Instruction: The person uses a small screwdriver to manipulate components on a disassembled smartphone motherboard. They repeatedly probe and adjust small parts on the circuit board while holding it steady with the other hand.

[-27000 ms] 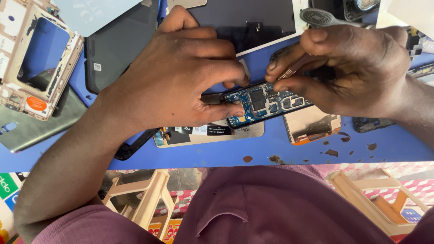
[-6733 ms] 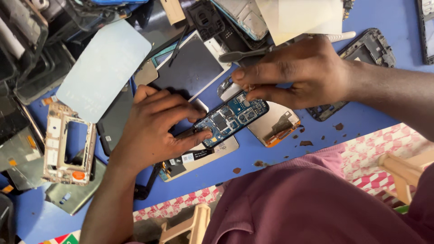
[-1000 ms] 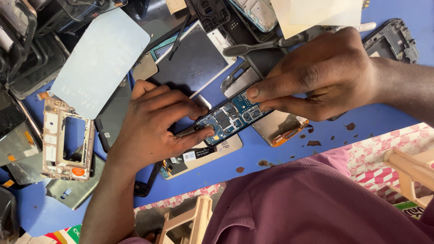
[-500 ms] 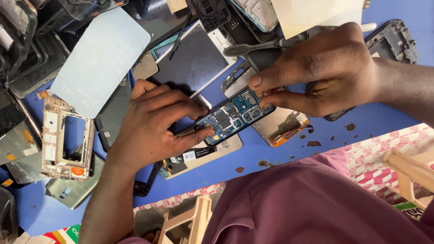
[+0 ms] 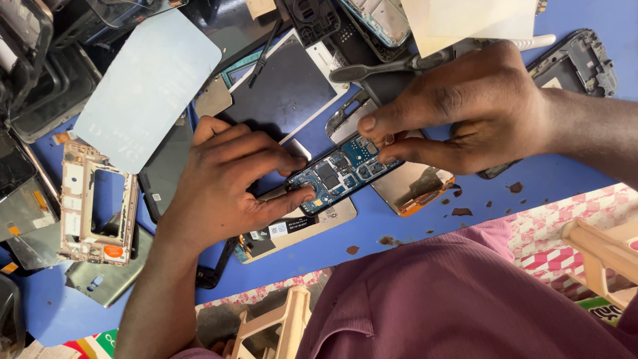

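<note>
Circuit board (image 5: 342, 171) pinched between both hands, left fingers (image 5: 282, 199) closed on one end, right fingers (image 5: 382, 126) on other.

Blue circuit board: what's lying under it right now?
Under the blue circuit board lie two phone housings, on the blue table. Fingers cover the board's ends.

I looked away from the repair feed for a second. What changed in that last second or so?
Very little. The right hand shifted slightly, its fingertips now pinching the upper end of the blue circuit board. The left hand stays pressed on the board's lower end. The pale screen panel, bare phone frame and blue table lie as before.
</note>
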